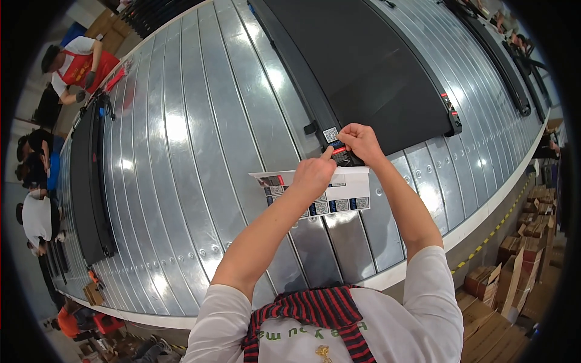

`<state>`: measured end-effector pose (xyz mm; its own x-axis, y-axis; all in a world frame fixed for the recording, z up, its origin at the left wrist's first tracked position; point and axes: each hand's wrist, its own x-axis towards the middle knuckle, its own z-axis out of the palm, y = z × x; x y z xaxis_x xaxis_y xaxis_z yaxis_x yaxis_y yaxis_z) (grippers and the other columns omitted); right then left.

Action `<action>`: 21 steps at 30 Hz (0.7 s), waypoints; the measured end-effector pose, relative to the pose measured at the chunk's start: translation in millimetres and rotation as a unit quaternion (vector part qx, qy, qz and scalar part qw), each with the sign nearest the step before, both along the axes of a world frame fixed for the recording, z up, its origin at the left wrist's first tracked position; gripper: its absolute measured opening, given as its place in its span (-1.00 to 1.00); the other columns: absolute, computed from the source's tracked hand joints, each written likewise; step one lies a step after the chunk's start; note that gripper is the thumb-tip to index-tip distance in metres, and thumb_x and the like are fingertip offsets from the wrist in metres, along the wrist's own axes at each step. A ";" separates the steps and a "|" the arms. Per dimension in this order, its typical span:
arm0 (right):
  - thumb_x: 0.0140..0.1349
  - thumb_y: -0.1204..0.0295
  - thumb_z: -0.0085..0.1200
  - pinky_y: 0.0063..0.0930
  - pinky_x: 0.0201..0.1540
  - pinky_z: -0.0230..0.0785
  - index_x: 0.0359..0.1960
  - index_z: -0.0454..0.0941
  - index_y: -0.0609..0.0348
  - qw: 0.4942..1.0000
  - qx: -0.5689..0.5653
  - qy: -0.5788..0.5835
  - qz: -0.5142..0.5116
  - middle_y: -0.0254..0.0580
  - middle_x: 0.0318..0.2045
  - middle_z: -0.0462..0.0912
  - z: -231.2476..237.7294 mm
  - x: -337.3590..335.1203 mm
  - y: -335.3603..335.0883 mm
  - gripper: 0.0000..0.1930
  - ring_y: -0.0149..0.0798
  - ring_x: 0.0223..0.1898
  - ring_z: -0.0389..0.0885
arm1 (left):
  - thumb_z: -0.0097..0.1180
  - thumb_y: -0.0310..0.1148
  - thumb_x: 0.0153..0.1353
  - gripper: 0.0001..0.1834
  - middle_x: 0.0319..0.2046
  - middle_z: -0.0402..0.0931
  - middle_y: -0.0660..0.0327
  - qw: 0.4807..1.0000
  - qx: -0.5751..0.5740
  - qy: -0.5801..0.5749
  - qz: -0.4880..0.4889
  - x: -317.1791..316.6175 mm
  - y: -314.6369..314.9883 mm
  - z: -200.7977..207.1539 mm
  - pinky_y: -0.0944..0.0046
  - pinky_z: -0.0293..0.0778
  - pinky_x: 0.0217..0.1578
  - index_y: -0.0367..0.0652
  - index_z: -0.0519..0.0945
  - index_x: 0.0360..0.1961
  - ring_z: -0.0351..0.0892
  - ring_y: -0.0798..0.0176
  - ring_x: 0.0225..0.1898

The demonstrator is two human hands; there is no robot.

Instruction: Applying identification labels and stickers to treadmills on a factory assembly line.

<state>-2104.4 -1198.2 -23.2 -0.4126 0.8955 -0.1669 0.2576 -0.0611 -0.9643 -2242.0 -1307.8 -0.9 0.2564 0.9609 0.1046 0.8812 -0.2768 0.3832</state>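
A white label with a square printed code (330,135) lies at the near corner of a long black panel's frame (315,112). My right hand (361,144) pinches the label's right edge between thumb and fingertips. My left hand (315,176) has its index finger stretched onto the blue part beneath the code; its other fingers are curled over a white sticker sheet (356,181). That sheet carries several coded labels along its lower edge, and my left forearm covers part of it. Just beyond my left fingertip sits a black-and-red sticker (342,157) on the frame.
The slatted metal table (181,151) reaches far ahead and to both sides. Another black panel (91,181) lies at the left, with a person in a red apron (91,63) beyond it. Cardboard boxes (484,284) stand on the floor at the right, beside a yellow-and-black line.
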 end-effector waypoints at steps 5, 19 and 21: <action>-0.08 0.46 0.09 -0.57 -0.56 0.30 -0.57 0.53 0.30 0.993 0.047 -0.106 -0.013 -0.23 -0.72 0.51 -0.5 -6.2 4.3 -0.87 -0.46 -0.68 0.45 | -0.07 -0.51 -0.14 -0.93 -0.03 0.34 -0.08 1.000 0.012 0.007 -0.004 -0.5 1.1 -2.0 0.14 0.47 -0.43 -0.27 0.46 -0.63 0.55 0.03 -0.45; -0.10 0.46 0.08 -0.53 -0.52 0.35 -0.57 0.54 0.30 0.990 0.040 -0.132 -0.015 -0.18 -0.70 0.54 -5.8 -6.8 7.3 -0.87 -0.40 -0.66 0.49 | -0.09 -0.52 -0.13 -0.94 -0.02 0.33 -0.02 1.000 -0.011 0.003 0.000 -0.7 0.2 2.9 0.09 0.46 -0.45 -0.29 0.41 -0.62 0.53 -0.03 -0.44; -0.11 0.45 0.08 -0.52 -0.51 0.35 -0.57 0.54 0.30 0.989 0.043 -0.144 -0.015 -0.17 -0.70 0.54 -5.8 -6.8 7.5 -0.87 -0.39 -0.66 0.50 | -0.09 -0.52 -0.13 -0.94 -0.01 0.33 -0.01 1.000 -0.016 0.003 0.000 -0.3 0.2 3.8 0.08 0.46 -0.45 -0.30 0.41 -0.61 0.53 -0.03 -0.44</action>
